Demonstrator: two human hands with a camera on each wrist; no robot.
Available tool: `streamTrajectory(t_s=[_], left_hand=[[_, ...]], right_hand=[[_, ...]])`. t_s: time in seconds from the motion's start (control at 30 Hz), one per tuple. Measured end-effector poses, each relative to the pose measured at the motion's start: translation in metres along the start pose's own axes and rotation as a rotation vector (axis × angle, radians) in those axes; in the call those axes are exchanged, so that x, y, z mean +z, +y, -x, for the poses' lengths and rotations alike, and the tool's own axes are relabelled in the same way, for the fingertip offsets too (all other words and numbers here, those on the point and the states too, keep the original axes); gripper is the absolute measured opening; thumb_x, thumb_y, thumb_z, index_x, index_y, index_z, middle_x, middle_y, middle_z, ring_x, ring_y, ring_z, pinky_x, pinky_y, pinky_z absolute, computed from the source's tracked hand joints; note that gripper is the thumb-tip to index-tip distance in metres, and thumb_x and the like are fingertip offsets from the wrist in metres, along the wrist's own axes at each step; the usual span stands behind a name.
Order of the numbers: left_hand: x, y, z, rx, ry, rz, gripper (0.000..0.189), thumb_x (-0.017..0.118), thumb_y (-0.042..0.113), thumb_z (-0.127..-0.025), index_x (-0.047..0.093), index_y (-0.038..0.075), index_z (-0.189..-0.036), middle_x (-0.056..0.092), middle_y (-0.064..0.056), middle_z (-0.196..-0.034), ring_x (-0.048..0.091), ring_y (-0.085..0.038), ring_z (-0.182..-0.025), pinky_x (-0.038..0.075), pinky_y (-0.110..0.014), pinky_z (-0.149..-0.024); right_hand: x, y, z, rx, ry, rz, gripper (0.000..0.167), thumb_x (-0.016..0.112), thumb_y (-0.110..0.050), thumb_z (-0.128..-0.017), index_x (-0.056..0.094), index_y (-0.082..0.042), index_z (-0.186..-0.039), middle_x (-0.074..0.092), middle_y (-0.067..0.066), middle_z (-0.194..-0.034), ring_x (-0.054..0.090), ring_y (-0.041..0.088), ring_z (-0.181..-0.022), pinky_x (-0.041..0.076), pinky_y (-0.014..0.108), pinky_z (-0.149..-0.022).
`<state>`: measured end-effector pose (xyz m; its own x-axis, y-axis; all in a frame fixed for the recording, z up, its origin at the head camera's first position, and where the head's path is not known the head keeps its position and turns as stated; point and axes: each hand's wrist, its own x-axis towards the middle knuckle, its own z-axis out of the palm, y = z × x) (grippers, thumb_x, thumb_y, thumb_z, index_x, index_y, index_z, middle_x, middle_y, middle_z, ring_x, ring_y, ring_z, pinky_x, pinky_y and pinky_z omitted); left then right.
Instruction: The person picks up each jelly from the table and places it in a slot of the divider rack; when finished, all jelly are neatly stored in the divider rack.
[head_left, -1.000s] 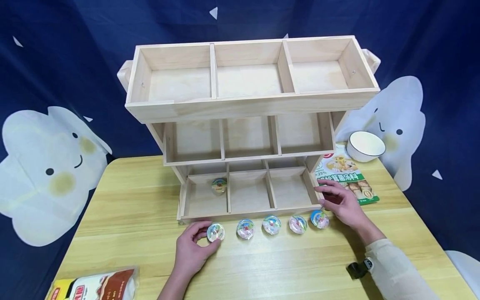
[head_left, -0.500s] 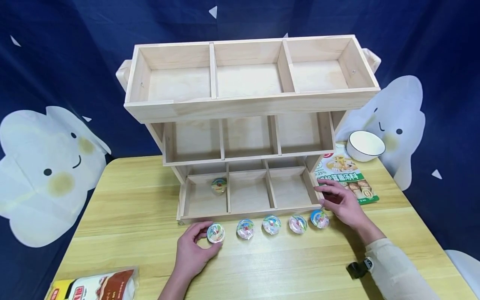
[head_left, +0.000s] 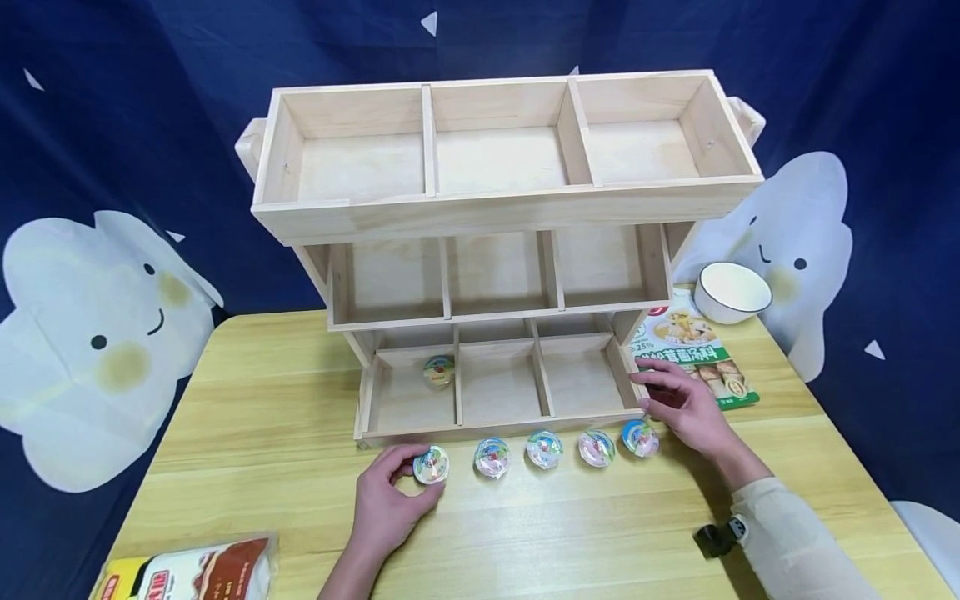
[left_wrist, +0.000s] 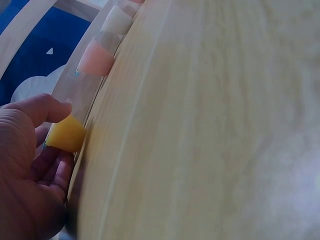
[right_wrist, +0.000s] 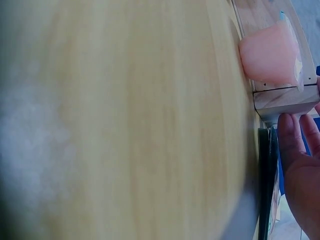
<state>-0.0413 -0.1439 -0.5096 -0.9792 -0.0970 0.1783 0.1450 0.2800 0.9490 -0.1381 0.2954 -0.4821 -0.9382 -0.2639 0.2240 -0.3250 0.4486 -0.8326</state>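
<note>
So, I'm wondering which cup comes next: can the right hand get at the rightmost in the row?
Probably yes: the right hand is beside the bottom drawer, close to the rightmost cup, which has nothing lying on it; the hand may just need to ease round the drawer's corner.

Yellow jelly cup [left_wrist: 69, 135], lid up, pinched in L hand [head_left: 388, 500]; 4 other cups [head_left: 543, 450] in row to R, by 3-tier wooden rack [head_left: 517, 207], R hand [head_left: 693, 417] at its btm corner.

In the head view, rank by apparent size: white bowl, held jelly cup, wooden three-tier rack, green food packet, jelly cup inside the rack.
1. Wooden three-tier rack
2. Green food packet, partly hidden
3. White bowl
4. Held jelly cup and jelly cup inside the rack: too alike to rank
</note>
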Motion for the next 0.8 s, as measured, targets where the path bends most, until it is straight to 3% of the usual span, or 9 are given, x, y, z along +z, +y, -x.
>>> streamTrajectory(t_s=[0.47, 0.8], left_hand=[[0.001, 0.000, 0.001, 0.002, 0.003, 0.024, 0.051, 0.088, -0.015, -0.059, 0.073, 0.008, -0.103, 0.067, -0.002, -0.100, 0.064, -0.022, -0.082, 0.056, -0.022, -0.077], [-0.004, 0.017, 0.000, 0.003, -0.032, 0.135, 0.050, 0.085, -0.019, -0.062, 0.071, 0.003, -0.105, 0.064, -0.010, -0.103, 0.067, -0.024, -0.085, 0.058, -0.029, -0.081]], right_hand=[[0.001, -0.002, 0.000, -0.018, 0.009, 0.006, 0.034, 0.069, 0.008, -0.088, 0.068, 0.000, -0.121, 0.050, 0.019, -0.140, 0.045, 0.033, -0.128, 0.036, 0.010, -0.099], [0.001, -0.002, -0.001, -0.032, 0.015, -0.011, 0.034, 0.070, 0.011, -0.086, 0.068, 0.004, -0.119, 0.051, 0.022, -0.138, 0.050, 0.026, -0.124, 0.042, 0.012, -0.096]])
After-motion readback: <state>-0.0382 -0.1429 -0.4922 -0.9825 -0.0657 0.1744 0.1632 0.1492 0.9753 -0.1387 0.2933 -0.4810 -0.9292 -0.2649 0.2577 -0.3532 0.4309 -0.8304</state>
